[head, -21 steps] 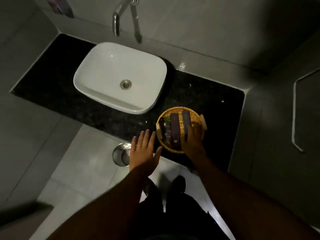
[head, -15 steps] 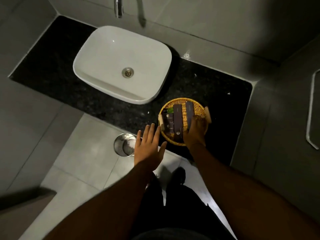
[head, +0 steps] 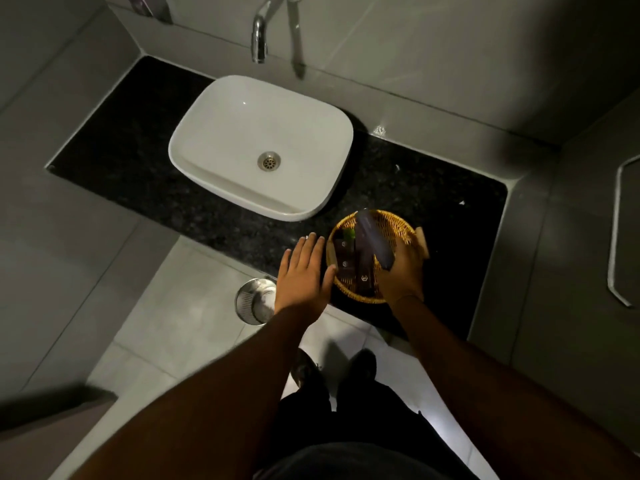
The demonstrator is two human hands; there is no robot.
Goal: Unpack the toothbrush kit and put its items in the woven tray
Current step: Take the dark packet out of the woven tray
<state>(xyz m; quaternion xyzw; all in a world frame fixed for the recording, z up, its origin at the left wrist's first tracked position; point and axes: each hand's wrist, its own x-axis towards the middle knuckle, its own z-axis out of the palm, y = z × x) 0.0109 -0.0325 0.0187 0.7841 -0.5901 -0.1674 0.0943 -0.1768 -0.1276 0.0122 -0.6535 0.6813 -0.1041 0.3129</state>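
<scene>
Right now the right hand (head: 398,275) grasps a dark flat rectangular box (head: 374,241) over the round golden woven tray (head: 388,223), lower right of centre; the left hand (head: 303,275) lies flat, fingers released.

Woven cane, polished stone, glazed ceramic and bright metal in dim light

The woven tray (head: 398,223) is golden cane, coarse and ribbed, holding dark matt cartons (head: 346,265) that look like card; the long dark box (head: 374,242) in the right hand (head: 401,275) has a smooth, faintly sheened face. The surface (head: 138,147) is black speckled stone, polished. The basin (head: 242,133) is glossy white ceramic with a metal drain (head: 269,161); the tap (head: 259,43) is shiny chrome. A ridged steel bin (head: 254,301) stands on smooth pale floor tiles (head: 180,306)
</scene>
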